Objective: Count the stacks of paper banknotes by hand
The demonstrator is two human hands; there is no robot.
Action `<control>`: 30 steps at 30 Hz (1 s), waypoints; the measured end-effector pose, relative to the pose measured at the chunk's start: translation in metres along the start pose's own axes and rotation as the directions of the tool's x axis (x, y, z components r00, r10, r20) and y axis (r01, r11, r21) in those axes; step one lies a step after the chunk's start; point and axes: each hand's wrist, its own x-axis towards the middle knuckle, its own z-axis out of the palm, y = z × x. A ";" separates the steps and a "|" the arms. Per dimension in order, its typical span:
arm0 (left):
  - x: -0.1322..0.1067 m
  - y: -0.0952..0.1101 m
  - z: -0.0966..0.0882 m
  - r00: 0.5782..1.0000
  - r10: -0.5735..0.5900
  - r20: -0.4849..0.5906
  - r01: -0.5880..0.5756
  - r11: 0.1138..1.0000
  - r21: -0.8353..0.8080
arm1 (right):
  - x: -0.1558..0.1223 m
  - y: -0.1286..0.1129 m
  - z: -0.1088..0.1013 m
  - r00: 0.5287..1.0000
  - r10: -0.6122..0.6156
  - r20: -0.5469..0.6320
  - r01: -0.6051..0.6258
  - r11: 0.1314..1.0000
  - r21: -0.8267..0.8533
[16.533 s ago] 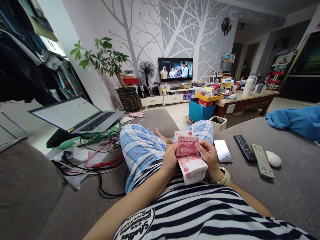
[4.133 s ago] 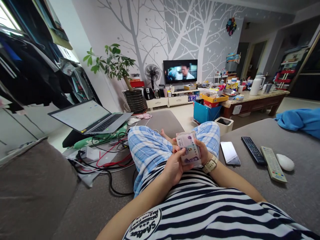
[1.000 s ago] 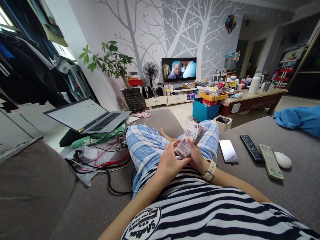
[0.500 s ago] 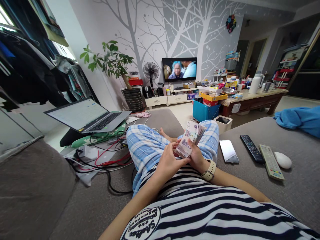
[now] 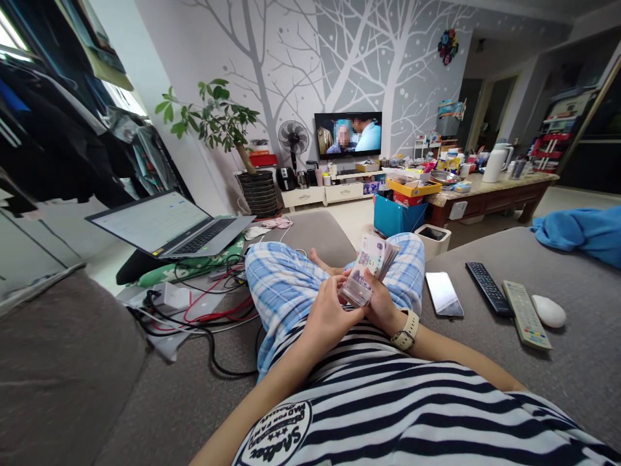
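A thick wad of purple-grey banknotes [image 5: 367,266] is held upright over my lap, its top fanned a little toward the right. My right hand [image 5: 383,307], with a pale watch on the wrist, is wrapped around the wad from beneath and behind. My left hand [image 5: 328,312] is closed on the wad's near lower edge, thumb on the notes. I sit cross-legged in blue checked trousers on a grey sofa [image 5: 490,349].
A phone [image 5: 443,294], two remotes [image 5: 489,290] [image 5: 525,305] and a white mouse [image 5: 548,310] lie on the sofa to my right. An open laptop [image 5: 167,226] and tangled cables [image 5: 204,310] sit to my left. A blue cloth [image 5: 582,232] lies far right.
Earlier I held a stack of red banknotes; now it is a purple-grey wad. Over the last second the hands and wad have barely moved.
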 end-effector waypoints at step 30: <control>0.000 0.000 -0.012 0.807 -0.235 0.542 0.514 0.733 -0.446 | -0.001 -0.019 -0.005 0.981 0.187 0.050 -0.187 0.982 -0.006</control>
